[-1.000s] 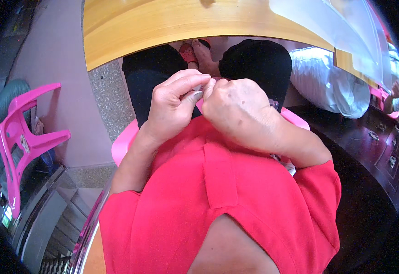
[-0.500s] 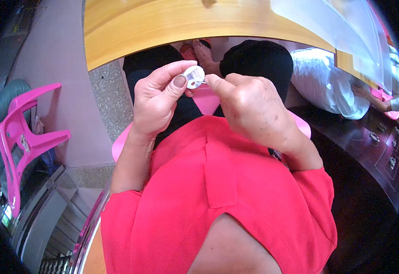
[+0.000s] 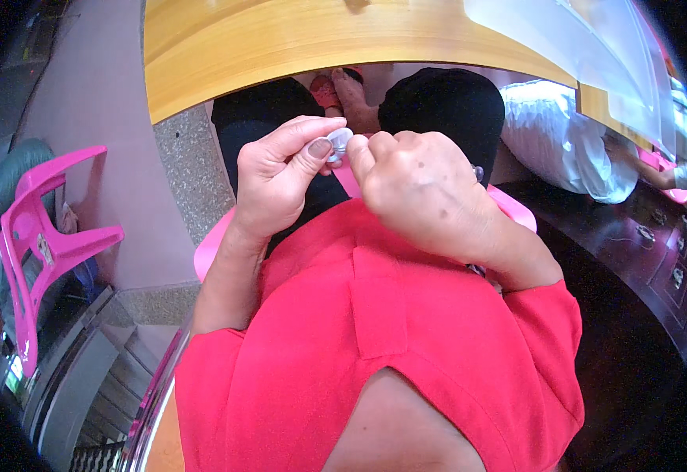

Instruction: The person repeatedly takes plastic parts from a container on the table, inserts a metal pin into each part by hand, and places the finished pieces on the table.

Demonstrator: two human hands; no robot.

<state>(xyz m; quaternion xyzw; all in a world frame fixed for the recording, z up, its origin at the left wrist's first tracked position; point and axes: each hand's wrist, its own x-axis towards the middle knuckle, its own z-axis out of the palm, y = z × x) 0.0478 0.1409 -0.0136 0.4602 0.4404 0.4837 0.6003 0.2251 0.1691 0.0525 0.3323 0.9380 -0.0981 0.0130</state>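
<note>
Pinched between the thumb and fingers of my left hand (image 3: 274,177) is a small round white piece (image 3: 339,139), tilted so its shallow side shows. My right hand (image 3: 426,177) is closed beside it, back of the hand upward, with the thumb end close against the piece's right edge. A dark rounded end (image 3: 478,172) sticks out past the far side of the right fist and looks like the handle of a thin tool. The tool's tip is hidden behind the fingers and the white piece. Both hands hang above my lap, in front of the table edge.
A yellow wooden table (image 3: 343,39) lies ahead, with clear plastic sheeting (image 3: 572,39) at its right. A pink plastic chair (image 3: 44,236) is at the left. White bags (image 3: 556,145) and another person's arm (image 3: 642,167) are at the right, near a dark carved wooden surface (image 3: 627,236).
My left hand has turned the white piece more edge-on and lowered it slightly. My right hand has rolled over, covering the thin metal tip and exposing the dark end.
</note>
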